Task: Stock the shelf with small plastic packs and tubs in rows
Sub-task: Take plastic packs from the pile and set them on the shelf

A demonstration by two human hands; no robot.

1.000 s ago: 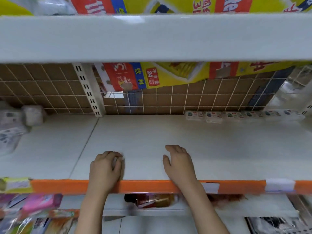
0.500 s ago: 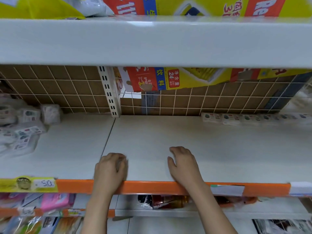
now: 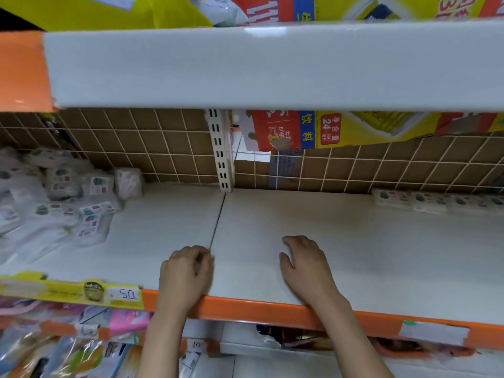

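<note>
Both your hands rest on the white shelf [image 3: 354, 241] near its orange front edge [image 3: 272, 309]. Your left hand [image 3: 185, 274] sits at the seam between the two shelf boards, fingers curled in; whether they pinch anything you cannot tell. Your right hand [image 3: 305, 263] lies palm down just beside it, fingers bent and close together, holding nothing. A loose heap of small plastic packs [image 3: 62, 197] fills the shelf's back left corner. A row of packs [image 3: 436, 201] lines the back edge at the right, against the wire grid [image 3: 163, 148].
</note>
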